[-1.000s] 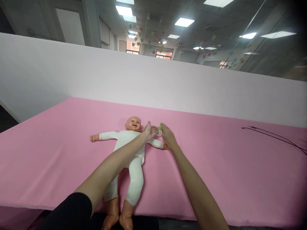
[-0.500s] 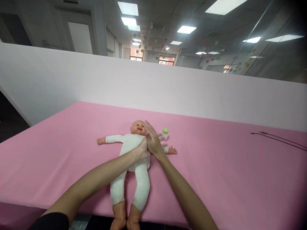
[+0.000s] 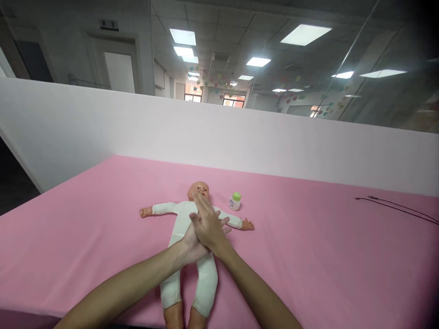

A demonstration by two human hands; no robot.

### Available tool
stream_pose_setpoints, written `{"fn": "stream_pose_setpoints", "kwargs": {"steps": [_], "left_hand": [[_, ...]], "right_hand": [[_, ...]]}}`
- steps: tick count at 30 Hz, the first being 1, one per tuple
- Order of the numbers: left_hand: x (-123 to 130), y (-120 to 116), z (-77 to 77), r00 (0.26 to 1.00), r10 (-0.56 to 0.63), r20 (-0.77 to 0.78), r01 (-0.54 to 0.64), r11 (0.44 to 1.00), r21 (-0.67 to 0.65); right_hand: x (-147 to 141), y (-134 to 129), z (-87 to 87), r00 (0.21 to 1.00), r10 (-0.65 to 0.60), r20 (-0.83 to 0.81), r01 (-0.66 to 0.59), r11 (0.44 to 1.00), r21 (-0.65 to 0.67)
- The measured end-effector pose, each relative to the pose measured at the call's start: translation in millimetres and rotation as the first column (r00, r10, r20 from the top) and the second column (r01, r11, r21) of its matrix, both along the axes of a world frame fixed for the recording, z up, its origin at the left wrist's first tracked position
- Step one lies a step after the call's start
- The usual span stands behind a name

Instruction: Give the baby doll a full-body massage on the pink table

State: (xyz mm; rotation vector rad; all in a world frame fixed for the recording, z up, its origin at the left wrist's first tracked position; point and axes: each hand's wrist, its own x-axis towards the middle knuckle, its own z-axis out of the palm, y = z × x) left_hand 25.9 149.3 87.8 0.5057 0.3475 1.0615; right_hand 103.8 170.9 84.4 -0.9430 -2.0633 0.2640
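Observation:
My left hand (image 3: 194, 243) is turned palm up, its fingers stretched out to the right and partly covered. Across it lies my right hand (image 3: 208, 223), palm down with straight fingers, the two palms pressed together. Both are held over the trunk of a baby doll (image 3: 181, 222), which lies on its back with arms spread, in a white cloth body with vinyl head, hands and legs. Beyond my hands, by the doll's arm on the right, stands a small white jar (image 3: 235, 202) with a green lid.
A pink cover (image 3: 302, 246) spreads over the table beneath the doll. Thin black cables (image 3: 398, 206) lie at the far right. A low white partition (image 3: 240, 137) rises along the back edge, with glass above it.
My hands have slid against each other, the right now lying more across the left, and they sit lower on the doll. The jar shows fully. The view has tilted up slightly.

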Motion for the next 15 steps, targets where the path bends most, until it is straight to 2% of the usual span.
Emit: {"fn": "stream_pose_setpoints", "kwargs": {"steps": [2,3,6,8,9,10,12,14,15], "left_hand": [[-11.9,-0.2,5.8,0.999,-0.042,0.035,0.042,0.999,-0.005],[-17.3,2.6,9.6,0.999,-0.012,0.051,0.012,1.0,0.003],[-18.7,10.8,13.5,0.977,0.186,0.106,-0.189,0.982,0.018],[-7.8,8.1,6.9,0.945,0.309,0.107,-0.312,0.95,0.013],[-1.9,4.3,2.2,0.942,0.325,0.089,-0.327,0.945,0.01],[2.3,-0.1,-2.0,0.95,0.305,0.062,-0.305,0.952,0.004],[2.7,-6.6,-5.3,0.985,0.174,-0.001,-0.174,0.985,-0.006],[-5.4,-5.7,-0.9,0.999,0.023,-0.023,-0.023,1.0,0.002],[-9.4,-2.7,2.7,0.999,0.028,-0.016,-0.028,1.0,0.013]], "right_hand": [[6.9,4.3,-4.4,0.997,-0.078,-0.017,0.078,0.997,-0.01],[7.0,2.0,-10.0,0.996,-0.092,-0.006,0.092,0.996,0.005],[-4.6,-17.2,-25.9,0.997,-0.027,0.075,0.02,0.996,0.087],[-13.1,-25.5,-24.4,0.996,0.022,0.092,-0.032,0.993,0.11],[-14.5,-24.8,-19.6,0.997,0.021,0.07,-0.028,0.994,0.101],[-13.3,-20.6,-13.2,0.999,0.004,0.033,-0.007,0.997,0.073],[-5.0,-6.3,-2.2,0.997,-0.053,-0.053,0.052,0.998,-0.022],[4.6,5.8,-1.3,0.989,-0.108,-0.101,0.097,0.99,-0.105],[7.2,7.8,-5.7,0.989,-0.112,-0.099,0.1,0.988,-0.115]]}}
